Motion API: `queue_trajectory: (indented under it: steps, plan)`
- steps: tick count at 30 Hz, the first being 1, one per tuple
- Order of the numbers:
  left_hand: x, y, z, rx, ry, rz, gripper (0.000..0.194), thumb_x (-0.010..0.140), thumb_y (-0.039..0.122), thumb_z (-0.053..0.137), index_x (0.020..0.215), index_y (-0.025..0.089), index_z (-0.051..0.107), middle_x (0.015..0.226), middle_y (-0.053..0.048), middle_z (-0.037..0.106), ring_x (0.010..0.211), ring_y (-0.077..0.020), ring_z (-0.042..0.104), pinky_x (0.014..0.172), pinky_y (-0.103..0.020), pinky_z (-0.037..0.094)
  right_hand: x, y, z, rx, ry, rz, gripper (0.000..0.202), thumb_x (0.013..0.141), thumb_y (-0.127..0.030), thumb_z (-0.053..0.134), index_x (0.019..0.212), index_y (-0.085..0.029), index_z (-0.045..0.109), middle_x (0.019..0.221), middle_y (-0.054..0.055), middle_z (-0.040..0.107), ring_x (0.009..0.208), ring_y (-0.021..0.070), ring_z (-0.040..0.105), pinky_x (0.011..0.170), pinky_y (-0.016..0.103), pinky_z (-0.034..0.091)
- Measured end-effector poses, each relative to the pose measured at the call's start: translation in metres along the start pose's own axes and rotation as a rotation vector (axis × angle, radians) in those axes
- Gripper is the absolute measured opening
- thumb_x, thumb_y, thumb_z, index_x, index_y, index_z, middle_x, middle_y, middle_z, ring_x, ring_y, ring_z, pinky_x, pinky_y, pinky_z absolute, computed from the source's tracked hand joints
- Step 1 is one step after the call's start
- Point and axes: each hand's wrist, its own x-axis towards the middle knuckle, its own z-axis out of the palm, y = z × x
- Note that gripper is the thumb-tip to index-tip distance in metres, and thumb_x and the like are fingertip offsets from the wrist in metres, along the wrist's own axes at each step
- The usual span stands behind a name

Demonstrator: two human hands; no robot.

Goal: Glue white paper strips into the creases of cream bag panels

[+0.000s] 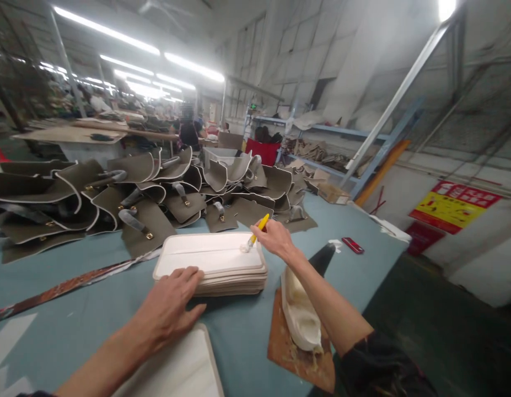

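Note:
My right hand (274,237) is closed around a brush with a yellow handle (262,223). Its whitish bristles touch the top of a stack of white rounded panels (205,256), near the right end. At the stack's front left edge rests my left hand (178,298), fingers stretched out and thumb apart. Beneath my left forearm lies another white panel (189,364), partly hidden. A glue-smeared white container (302,331) stands on a brown board (280,353) below my right forearm, which covers part of it.
Behind the stack, many grey-brown bag pieces with handles (151,220) are heaped across the blue-green table (102,309). A patterned strip (73,286) lies at left. A small red object (353,246) sits at right, near the table edge. Shelves (333,160) stand behind.

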Motion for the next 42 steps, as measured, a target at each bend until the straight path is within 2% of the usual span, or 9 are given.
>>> queue_trajectory:
  steps: [5, 12, 17, 22, 26, 29, 33, 37, 42]
  plan:
    - [0.003, -0.005, 0.004, 0.004, 0.064, 0.045, 0.044, 0.093, 0.032, 0.059, 0.134, 0.018, 0.060, 0.139, -0.013, 0.063, 0.124, -0.0320, 0.060, 0.103, -0.050, 0.051, -0.001, 0.019, -0.008, -0.059, 0.022, 0.031, 0.028, 0.097, -0.039, 0.058, 0.090, -0.024, 0.081, 0.086, 0.006, 0.078, 0.084, 0.0222, 0.072, 0.067, 0.026, 0.039]
    - [0.013, -0.008, 0.007, 0.038, 0.139, 0.073, 0.022, 0.098, 0.025, 0.046, 0.111, 0.018, 0.063, 0.112, -0.011, 0.066, 0.104, -0.0296, 0.063, 0.091, -0.046, 0.053, -0.009, 0.016, -0.003, -0.086, 0.066, 0.033, 0.031, 0.099, -0.038, 0.056, 0.089, -0.020, 0.079, 0.087, 0.010, 0.078, 0.086, 0.0253, 0.073, 0.067, 0.028, 0.039]
    - [0.020, -0.009, 0.005, 0.056, 0.153, 0.054, 0.022, 0.098, 0.022, 0.047, 0.115, 0.018, 0.060, 0.117, -0.012, 0.063, 0.108, -0.0288, 0.060, 0.093, -0.044, 0.052, -0.021, 0.010, -0.005, -0.030, 0.109, -0.004, 0.030, 0.099, -0.039, 0.059, 0.087, -0.020, 0.078, 0.085, 0.010, 0.078, 0.084, 0.0257, 0.073, 0.067, 0.028, 0.039]
    - [0.024, -0.011, 0.005, 0.067, 0.165, 0.082, 0.011, 0.098, 0.024, 0.049, 0.103, 0.021, 0.059, 0.121, -0.010, 0.063, 0.108, -0.0258, 0.059, 0.096, -0.041, 0.051, -0.038, 0.011, -0.006, 0.123, 0.154, -0.019, 0.033, 0.103, -0.044, 0.051, 0.099, -0.025, 0.078, 0.085, 0.003, 0.078, 0.080, 0.0220, 0.072, 0.066, 0.027, 0.040]
    - [0.021, -0.007, 0.006, 0.092, 0.179, 0.088, 0.015, 0.101, 0.023, 0.045, 0.097, 0.021, 0.059, 0.111, -0.009, 0.065, 0.102, -0.0247, 0.060, 0.092, -0.040, 0.051, -0.041, 0.010, 0.004, 0.220, 0.141, -0.011, 0.034, 0.103, -0.044, 0.051, 0.099, -0.024, 0.078, 0.083, 0.001, 0.078, 0.077, 0.0205, 0.072, 0.064, 0.026, 0.041]
    - [0.016, 0.000, 0.007, 0.107, 0.198, 0.089, 0.020, 0.103, 0.021, 0.041, 0.104, 0.021, 0.061, 0.112, -0.009, 0.066, 0.104, -0.0241, 0.060, 0.094, -0.039, 0.051, -0.040, 0.007, 0.010, 0.237, 0.129, -0.002, 0.035, 0.103, -0.044, 0.050, 0.095, -0.024, 0.078, 0.078, 0.001, 0.077, 0.075, 0.0207, 0.072, 0.062, 0.026, 0.040]
    - [0.013, 0.003, 0.010, 0.116, 0.208, 0.082, 0.020, 0.103, 0.019, 0.042, 0.107, 0.020, 0.062, 0.114, -0.009, 0.066, 0.106, -0.0255, 0.059, 0.095, -0.040, 0.051, -0.041, 0.008, 0.010, 0.177, 0.138, 0.029, 0.035, 0.103, -0.045, 0.051, 0.098, -0.025, 0.079, 0.075, 0.003, 0.075, 0.076, 0.0229, 0.071, 0.062, 0.028, 0.038]
    - [0.016, 0.001, 0.013, 0.119, 0.215, 0.090, 0.020, 0.103, 0.018, 0.043, 0.104, 0.020, 0.063, 0.112, -0.010, 0.067, 0.105, -0.0258, 0.059, 0.094, -0.040, 0.051, -0.045, 0.009, 0.006, 0.071, 0.164, 0.045, 0.031, 0.104, -0.043, 0.053, 0.104, -0.024, 0.078, 0.084, 0.007, 0.077, 0.081, 0.0250, 0.071, 0.067, 0.029, 0.037]
    - [0.016, 0.000, 0.014, 0.127, 0.217, 0.108, 0.018, 0.103, 0.017, 0.046, 0.102, 0.020, 0.063, 0.109, -0.009, 0.067, 0.102, -0.0244, 0.060, 0.092, -0.037, 0.051, -0.049, -0.013, 0.010, 0.022, 0.152, 0.007, 0.025, 0.102, -0.037, 0.058, 0.097, -0.021, 0.076, 0.086, 0.010, 0.076, 0.082, 0.0258, 0.070, 0.070, 0.030, 0.037]
